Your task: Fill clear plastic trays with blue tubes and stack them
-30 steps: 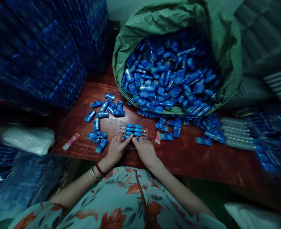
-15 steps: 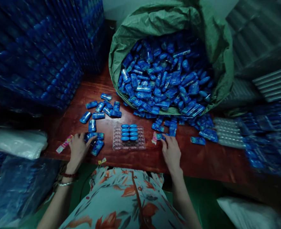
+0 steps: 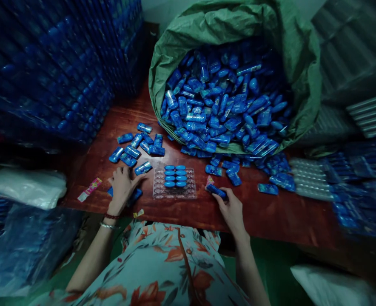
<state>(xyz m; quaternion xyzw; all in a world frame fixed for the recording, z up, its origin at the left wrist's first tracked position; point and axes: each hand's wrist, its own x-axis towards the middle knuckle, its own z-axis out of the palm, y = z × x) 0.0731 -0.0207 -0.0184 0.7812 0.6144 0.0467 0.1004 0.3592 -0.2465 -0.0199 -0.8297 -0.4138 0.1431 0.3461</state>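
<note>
My left hand (image 3: 122,188) is spread open over the table, its fingers and thumb apart, with small blue wrapped packets partly hidden under it. Just beyond its thumb lies another blue packet (image 3: 143,168). My right hand (image 3: 232,209) pinches one end of a dark blue packet (image 3: 216,190), tilted beside a small pink slip (image 3: 209,180). Between the hands sits a clear plastic tray (image 3: 158,191) with moulded hollows. Two columns of glossy blue oval pieces (image 3: 175,176) are set in its middle.
A large green sack (image 3: 162,55) full of blue packets lies open behind the tray. Loose packets (image 3: 137,140) are scattered left and right. Tall blue stacks (image 3: 79,76) stand at left; clear trays (image 3: 311,178) are at right. A pink strip (image 3: 90,189) lies near the left edge.
My left hand has moved right and spread its fingers; packets near it have shifted away. My right hand now shows the dark blue packet turned at an angle. The view has shifted slightly.
</note>
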